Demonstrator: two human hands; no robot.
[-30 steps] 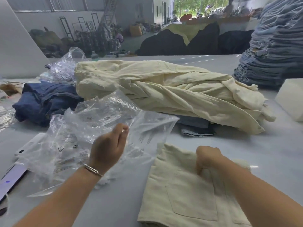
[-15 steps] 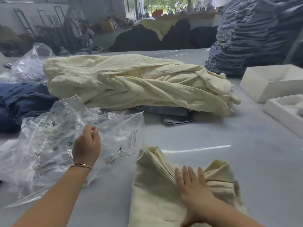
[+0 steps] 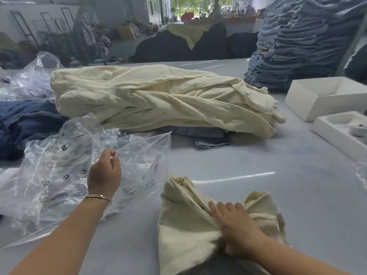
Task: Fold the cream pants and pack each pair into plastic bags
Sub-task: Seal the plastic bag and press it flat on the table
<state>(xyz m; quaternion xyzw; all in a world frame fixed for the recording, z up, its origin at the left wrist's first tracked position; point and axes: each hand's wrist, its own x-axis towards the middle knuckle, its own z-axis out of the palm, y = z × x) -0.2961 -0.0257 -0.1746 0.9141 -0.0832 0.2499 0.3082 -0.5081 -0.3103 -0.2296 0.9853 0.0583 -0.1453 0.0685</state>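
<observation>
A folded pair of cream pants (image 3: 184, 233) lies on the grey table (image 3: 258, 195) near the front edge. My right hand (image 3: 236, 229) grips its bunched upper fold, fingers over the cloth and thumb under it. To the left, my left hand (image 3: 105, 173) pinches the edge of a clear plastic bag (image 3: 143, 165) printed with warning text, lifting it slightly off a crumpled heap of more bags (image 3: 49, 175). A large pile of unfolded cream pants (image 3: 158, 100) stretches across the middle of the table beyond both hands.
Dark blue denim (image 3: 25, 124) lies at the left, more denim (image 3: 210, 139) under the cream pile. A tall stack of blue jeans (image 3: 297, 46) rises at the back right. Two white boxes (image 3: 325, 96) (image 3: 341, 133) sit at the right edge.
The view swung left to right and closer. My right hand went from a fist on the flat folded pants to gripping their bunched top. My left hand kept hold of the bag's edge.
</observation>
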